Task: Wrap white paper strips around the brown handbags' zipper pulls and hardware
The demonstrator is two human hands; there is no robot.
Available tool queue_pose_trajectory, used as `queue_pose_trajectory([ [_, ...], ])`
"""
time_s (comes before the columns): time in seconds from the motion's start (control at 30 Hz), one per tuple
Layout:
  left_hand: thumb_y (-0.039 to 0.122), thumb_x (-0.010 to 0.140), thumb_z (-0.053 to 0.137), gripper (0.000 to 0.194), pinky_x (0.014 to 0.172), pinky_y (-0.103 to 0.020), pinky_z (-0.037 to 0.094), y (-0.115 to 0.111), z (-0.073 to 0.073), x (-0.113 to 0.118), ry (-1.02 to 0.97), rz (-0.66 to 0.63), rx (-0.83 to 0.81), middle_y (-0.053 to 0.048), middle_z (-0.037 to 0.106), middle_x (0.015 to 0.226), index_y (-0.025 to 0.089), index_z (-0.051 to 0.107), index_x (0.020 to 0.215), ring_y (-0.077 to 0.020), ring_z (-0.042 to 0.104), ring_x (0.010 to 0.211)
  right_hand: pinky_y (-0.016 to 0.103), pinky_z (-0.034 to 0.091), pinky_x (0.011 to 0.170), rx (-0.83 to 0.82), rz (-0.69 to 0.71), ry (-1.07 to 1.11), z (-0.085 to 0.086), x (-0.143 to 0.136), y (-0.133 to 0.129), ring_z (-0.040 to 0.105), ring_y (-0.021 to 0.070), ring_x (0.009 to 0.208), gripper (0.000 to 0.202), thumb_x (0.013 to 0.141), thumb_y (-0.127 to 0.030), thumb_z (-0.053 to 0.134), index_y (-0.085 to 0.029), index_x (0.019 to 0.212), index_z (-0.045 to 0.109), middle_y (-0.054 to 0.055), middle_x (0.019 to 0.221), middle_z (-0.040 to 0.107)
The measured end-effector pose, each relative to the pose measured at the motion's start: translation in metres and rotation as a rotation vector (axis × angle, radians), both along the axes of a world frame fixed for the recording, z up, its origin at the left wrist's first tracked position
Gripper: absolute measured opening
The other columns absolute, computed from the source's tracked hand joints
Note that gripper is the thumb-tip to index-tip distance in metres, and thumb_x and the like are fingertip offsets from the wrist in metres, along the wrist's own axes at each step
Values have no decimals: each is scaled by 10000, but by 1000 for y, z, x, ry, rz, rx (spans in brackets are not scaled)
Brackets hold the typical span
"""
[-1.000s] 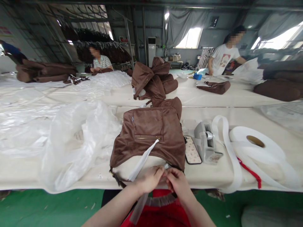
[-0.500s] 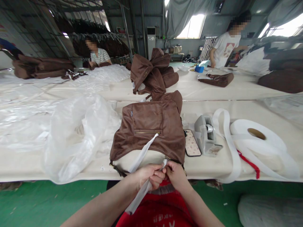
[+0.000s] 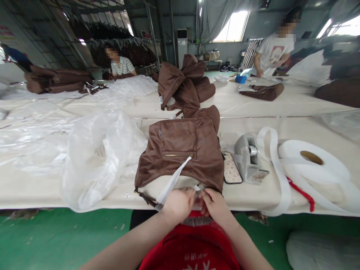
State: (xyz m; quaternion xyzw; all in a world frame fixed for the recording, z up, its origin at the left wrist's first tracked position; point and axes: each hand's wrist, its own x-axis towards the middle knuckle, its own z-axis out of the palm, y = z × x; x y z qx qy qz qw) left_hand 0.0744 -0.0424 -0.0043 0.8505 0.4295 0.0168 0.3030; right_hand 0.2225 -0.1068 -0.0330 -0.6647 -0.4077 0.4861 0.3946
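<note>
A brown leather-look handbag (image 3: 180, 138) lies on the table in front of me, its opening edge towards me. A white strip (image 3: 177, 174) hangs from the pull of its zipped pocket (image 3: 178, 154) and runs down past my left wrist. My left hand (image 3: 180, 202) is closed in a fist at the bag's near edge. Close beside it, my right hand (image 3: 213, 202) has its fingers bent in a pinch. Between them, a short white strip end (image 3: 197, 187) shows at the bag's edge; the rest is hidden by my fingers. A dark strap (image 3: 146, 198) hangs at the near left corner.
Right of the bag lie a patterned phone (image 3: 232, 168), a grey tape dispenser (image 3: 250, 159), a white ribbon roll (image 3: 315, 157) and a red cord (image 3: 300, 193). Clear plastic (image 3: 98, 161) spreads on the left. More brown bags (image 3: 185, 84) are piled behind. Two people work across the table.
The loose strip tail that hung below my left hand is out of sight. My left hand has turned, its back now upward, and the hands sit slightly higher in view.
</note>
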Motion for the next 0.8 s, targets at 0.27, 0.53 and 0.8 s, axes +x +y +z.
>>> queue_pose_trajectory([
  [0.27,77,857,339,429,735,-436,479,-14,-10,5,278,-190,196,-224,601,1041,73,508,1252,-339,623,897,242,383,401,7,-21,-147,7,-5,6,519,133,354,470,875,-565,437,-210,589,553,7,448,555],
  [0.53,243,954,305,248,731,-333,440,-8,-14,0,28,125,-50,-101,633,853,154,532,1001,-237,626,833,231,345,360,76,-51,2,-17,-14,-3,503,130,350,401,850,-570,462,-220,668,532,-30,480,553],
  [0.8,332,871,453,208,401,-203,111,11,-17,1,-523,377,-1132,109,212,483,199,425,713,-58,96,379,242,379,382,113,-109,-37,-22,-20,-2,487,133,364,484,799,-665,492,-222,609,534,-27,452,523],
])
